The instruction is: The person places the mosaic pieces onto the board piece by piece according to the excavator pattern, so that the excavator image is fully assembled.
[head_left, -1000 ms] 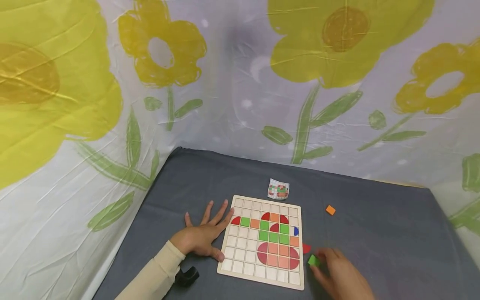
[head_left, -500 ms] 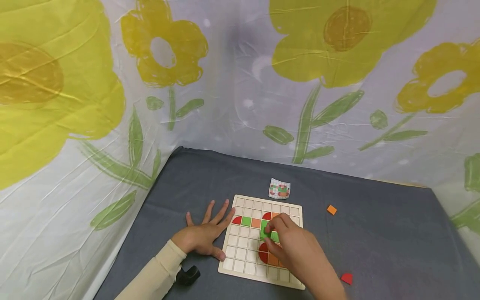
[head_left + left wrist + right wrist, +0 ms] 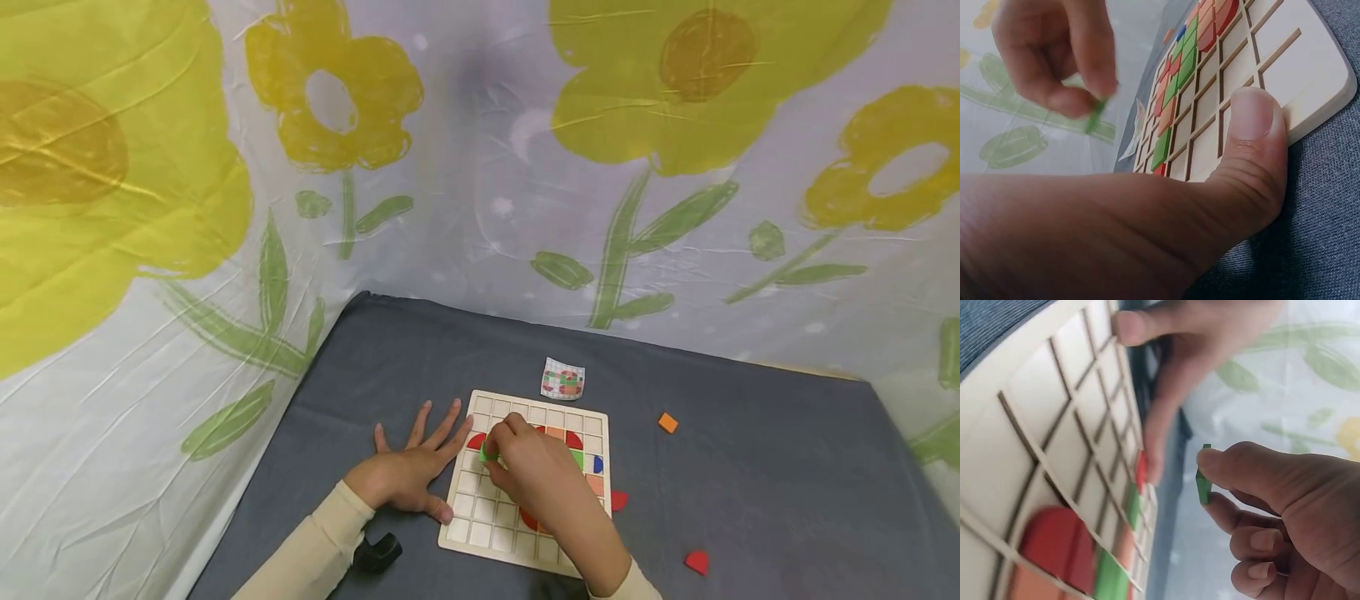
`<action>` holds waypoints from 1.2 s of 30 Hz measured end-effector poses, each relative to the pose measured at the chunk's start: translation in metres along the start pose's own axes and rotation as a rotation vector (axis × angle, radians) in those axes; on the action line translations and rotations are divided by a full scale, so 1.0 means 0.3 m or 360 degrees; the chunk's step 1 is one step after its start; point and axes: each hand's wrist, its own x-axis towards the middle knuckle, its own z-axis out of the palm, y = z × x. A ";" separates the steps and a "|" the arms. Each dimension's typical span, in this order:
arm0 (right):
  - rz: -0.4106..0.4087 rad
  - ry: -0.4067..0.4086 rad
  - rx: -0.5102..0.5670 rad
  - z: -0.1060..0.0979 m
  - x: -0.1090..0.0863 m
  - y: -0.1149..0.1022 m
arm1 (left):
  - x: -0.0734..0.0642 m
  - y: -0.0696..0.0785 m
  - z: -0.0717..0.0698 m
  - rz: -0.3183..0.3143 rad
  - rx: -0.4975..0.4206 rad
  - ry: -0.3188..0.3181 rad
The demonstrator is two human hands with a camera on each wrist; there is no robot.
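My right hand (image 3: 536, 467) pinches a green square tile (image 3: 1204, 475) between thumb and forefinger, held above the left-middle part of the wooden grid board (image 3: 480, 529). Fingers spread, my left hand (image 3: 408, 475) rests at the board's left edge; its thumb lies on the rim in the left wrist view. Red, green and orange tiles fill several cells, and a blue half-round tile (image 3: 597, 464) sits near the right edge. A red quarter-round tile (image 3: 1054, 540) shows in the right wrist view. My right hand and forearm hide part of the pattern in the head view.
A small pattern card (image 3: 562, 379) lies behind the board. To the right are a loose orange tile (image 3: 668, 422) and a red piece (image 3: 697, 562). Another red piece (image 3: 618, 500) lies at the board's right edge. A black object (image 3: 377, 552) is by my left wrist.
My right hand has carried the green tile from the right of the board leftward over it. One red piece shows farther right on the table than before. My left hand stays put.
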 end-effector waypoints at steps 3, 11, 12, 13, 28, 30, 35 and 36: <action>0.0010 -0.0060 -0.0043 0.033 0.018 -0.002 | 0.000 0.005 -0.002 0.0009 0.0018 -0.0006; -0.0040 -0.0071 -0.0152 0.084 0.047 -0.009 | -0.005 0.013 -0.011 0.0001 0.0018 -0.0008; -0.0037 -0.0070 -0.0169 0.088 0.050 -0.010 | -0.005 0.014 -0.013 0.0002 0.0022 -0.0006; -0.0032 -0.0075 -0.0184 0.092 0.052 -0.010 | -0.006 0.015 -0.014 0.0003 0.0027 -0.0004; -0.0084 -0.0088 -0.0256 0.132 0.061 -0.025 | 0.001 0.003 -0.002 0.0010 -0.0015 -0.0014; -0.0091 -0.0092 -0.0269 0.134 0.063 -0.027 | 0.009 -0.011 0.008 0.0024 -0.0025 -0.0005; -0.0082 -0.0123 -0.0269 0.135 0.067 -0.031 | 0.011 -0.021 0.012 0.0041 -0.0048 0.0001; -0.0080 -0.0126 -0.0268 0.135 0.068 -0.031 | 0.004 -0.012 0.004 0.0030 -0.0047 -0.0006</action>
